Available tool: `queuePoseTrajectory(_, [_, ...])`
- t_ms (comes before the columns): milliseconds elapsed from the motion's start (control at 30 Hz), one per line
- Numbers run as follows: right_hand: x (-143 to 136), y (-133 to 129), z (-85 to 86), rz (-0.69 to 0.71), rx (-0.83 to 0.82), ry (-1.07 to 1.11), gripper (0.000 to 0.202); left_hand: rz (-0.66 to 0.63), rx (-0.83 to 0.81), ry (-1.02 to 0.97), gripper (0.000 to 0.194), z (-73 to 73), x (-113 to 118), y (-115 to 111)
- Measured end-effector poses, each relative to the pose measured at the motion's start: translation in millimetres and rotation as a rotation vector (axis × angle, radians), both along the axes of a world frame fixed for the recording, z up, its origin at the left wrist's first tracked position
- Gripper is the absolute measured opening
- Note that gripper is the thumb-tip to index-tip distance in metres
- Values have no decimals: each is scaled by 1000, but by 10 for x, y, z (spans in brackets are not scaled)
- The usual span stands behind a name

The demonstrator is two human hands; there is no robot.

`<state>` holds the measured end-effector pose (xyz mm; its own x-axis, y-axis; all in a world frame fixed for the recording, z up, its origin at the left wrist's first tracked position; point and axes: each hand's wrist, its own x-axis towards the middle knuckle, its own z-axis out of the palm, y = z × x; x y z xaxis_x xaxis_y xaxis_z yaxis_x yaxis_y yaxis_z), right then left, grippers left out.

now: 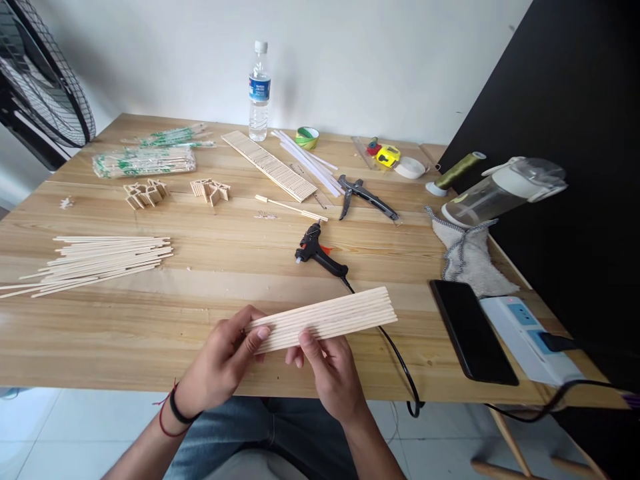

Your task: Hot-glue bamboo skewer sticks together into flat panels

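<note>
Between my two hands is a flat panel of thin wooden sticks (330,316) lying side by side, held above the table's front edge and tilted up to the right. My left hand (227,357) grips its left end, thumb on top and fingers beneath. Near the middle of its lower edge, my right hand (330,373) pinches it with the thumb on top. Just beyond the panel lies a black glue gun (320,252), its cable passing behind the panel. On the left, a loose pile of wooden sticks (110,260) is spread on the table.
Farther back are a longer stick panel (270,165), small stick assemblies (147,193), bagged sticks (145,162), a water bottle (259,93), cutting pliers (367,197) and a yellow tape measure (388,156). At right lie a phone (473,331), power strip (530,340), cloth (465,257) and clear cup (505,190).
</note>
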<state>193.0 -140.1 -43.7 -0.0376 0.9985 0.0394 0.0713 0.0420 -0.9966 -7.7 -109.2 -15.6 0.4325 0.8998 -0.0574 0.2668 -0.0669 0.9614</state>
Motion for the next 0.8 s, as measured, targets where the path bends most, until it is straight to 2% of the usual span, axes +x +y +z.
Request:
queuePoseTrajectory(167, [-30,9,-115,-87,20,234,65,51,-20,5,39,-30,-6,5])
queuePoseTrajectory(267, [-30,11,-115,-165,-44,246,65,68,-26,14,41,-27,-4,6])
queuePoseTrajectory(400, [-19,10,-75,-144,-100,215,65,82,-44,7,43,-21,-6,-5])
queuePoseTrajectory(533, [-25,8,-79,-127,-89,276,62,86,-43,7,43,-13,-8,-15])
queuePoseTrajectory(700, [-49,35,-86,-170,-24,396,63,122,-55,0,45,1,4,-10])
queuePoseTrajectory(800, [-46,50,-86,-188,-49,407,62,143,-58,6,45,-1,7,-12])
